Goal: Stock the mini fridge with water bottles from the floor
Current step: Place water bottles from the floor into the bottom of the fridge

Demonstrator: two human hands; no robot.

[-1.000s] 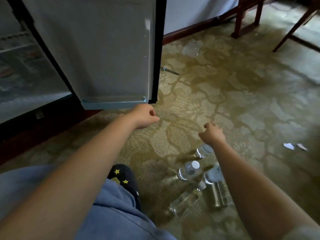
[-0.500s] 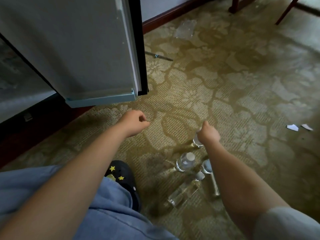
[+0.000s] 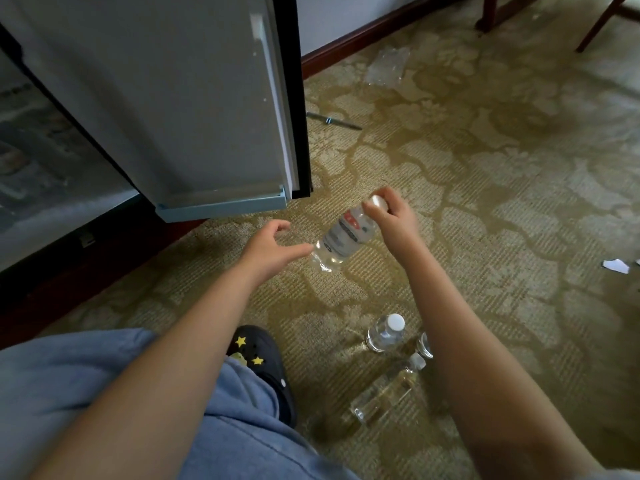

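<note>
The right hand (image 3: 393,221) grips the water bottle (image 3: 346,237) at its cap end, arm stretched forward. The left hand (image 3: 270,249) is extended beside the bottle's base, fingers (image 3: 281,225) loosely spread and holding nothing.

The right hand (image 3: 394,220) has lifted 1 water bottle (image 3: 341,239) off the carpet (image 3: 485,202).

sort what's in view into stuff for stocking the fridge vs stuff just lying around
For the job:
held bottle, gripped near its cap by the right hand
standing bottle
lying bottle
half-hidden bottle behind the forearm
open fridge door

Just lying about:
clear plastic wrap
thin grey stick
paper scraps
wooden furniture legs
</note>
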